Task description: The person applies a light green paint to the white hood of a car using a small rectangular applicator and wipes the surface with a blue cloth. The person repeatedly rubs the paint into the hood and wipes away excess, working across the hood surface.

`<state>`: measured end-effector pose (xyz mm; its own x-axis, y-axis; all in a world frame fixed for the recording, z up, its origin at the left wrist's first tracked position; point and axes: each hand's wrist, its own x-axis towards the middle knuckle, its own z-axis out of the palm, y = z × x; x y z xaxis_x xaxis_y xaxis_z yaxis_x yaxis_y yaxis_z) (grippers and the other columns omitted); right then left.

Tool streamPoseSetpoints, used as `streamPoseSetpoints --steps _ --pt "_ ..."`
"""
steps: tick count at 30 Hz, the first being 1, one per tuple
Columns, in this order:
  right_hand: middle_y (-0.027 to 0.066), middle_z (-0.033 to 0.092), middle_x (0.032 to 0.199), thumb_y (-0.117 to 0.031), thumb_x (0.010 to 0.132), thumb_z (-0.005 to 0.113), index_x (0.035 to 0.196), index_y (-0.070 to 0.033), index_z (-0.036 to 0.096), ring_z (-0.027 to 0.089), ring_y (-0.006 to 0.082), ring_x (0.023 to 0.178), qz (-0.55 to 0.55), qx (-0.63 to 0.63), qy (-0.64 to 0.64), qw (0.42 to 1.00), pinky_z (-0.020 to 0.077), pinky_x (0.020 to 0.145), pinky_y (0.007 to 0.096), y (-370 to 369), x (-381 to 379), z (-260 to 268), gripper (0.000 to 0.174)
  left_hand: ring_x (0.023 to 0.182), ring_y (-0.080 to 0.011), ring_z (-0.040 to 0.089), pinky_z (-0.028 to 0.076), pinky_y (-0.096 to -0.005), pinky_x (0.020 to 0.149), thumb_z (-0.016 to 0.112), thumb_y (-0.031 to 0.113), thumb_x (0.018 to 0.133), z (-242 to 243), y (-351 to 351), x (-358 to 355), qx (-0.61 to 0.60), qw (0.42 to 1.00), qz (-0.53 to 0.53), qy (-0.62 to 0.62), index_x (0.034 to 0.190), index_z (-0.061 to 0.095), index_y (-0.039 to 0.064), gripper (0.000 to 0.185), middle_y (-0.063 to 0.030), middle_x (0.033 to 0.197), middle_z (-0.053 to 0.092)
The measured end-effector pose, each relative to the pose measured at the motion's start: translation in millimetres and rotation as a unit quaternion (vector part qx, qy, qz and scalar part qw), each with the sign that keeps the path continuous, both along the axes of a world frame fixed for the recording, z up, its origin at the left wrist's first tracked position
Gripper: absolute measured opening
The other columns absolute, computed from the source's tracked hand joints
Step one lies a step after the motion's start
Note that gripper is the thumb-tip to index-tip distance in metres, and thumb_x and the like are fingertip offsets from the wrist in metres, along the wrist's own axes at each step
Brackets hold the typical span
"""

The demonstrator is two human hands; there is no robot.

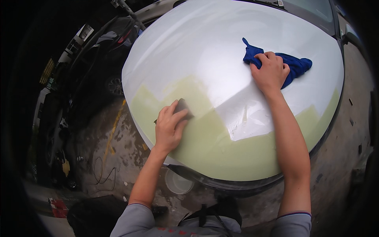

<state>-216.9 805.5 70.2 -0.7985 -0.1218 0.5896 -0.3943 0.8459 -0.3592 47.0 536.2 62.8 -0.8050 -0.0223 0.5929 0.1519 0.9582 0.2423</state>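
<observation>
A white car hood (189,44) lies before me, with yellow-green coated areas (213,148) over its front part. My left hand (171,126) presses a dark, thin sheet (183,107), probably sandpaper, onto the coated area at the left. Its fingers cover much of the sheet. Farther up on the right, my right hand (270,71) grips a bunched blue cloth (296,66) resting on the white paint. Between my arms, a bare whitish patch (248,114) with creases or streaks borders the coating.
A bucket (179,181) stands on the wet floor below the hood's front edge. A thin cable or hose (103,177) lies at the left. A dark car (103,53) is parked beyond it. The windshield (314,9) is at the upper right.
</observation>
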Motion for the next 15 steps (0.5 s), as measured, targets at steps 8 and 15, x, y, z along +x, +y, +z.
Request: streamPoseSetpoints --steps 8,15 --pt "-0.0055 0.074 0.129 -0.034 0.091 0.082 0.116 -0.025 0.085 0.063 0.0209 0.128 -0.006 0.012 0.004 1.000 0.0369 0.112 0.0493 -1 3 1 0.027 0.133 -0.0447 0.062 0.053 -0.0511 0.112 0.081 0.009 0.093 -7 -5 -8 0.028 0.997 0.067 -0.026 0.128 0.079 0.015 0.036 -0.0211 0.154 0.067" --pt "-0.0043 0.073 0.129 -0.033 0.088 0.082 0.114 -0.024 0.086 0.061 0.0213 0.128 -0.002 0.004 0.017 1.000 0.0362 0.112 0.0484 0 2 1 0.027 0.127 -0.0443 0.063 0.054 -0.0513 0.108 0.079 0.006 0.093 4 -3 -27 0.024 0.997 0.076 0.009 0.126 0.080 0.015 0.035 -0.0221 0.154 0.067"
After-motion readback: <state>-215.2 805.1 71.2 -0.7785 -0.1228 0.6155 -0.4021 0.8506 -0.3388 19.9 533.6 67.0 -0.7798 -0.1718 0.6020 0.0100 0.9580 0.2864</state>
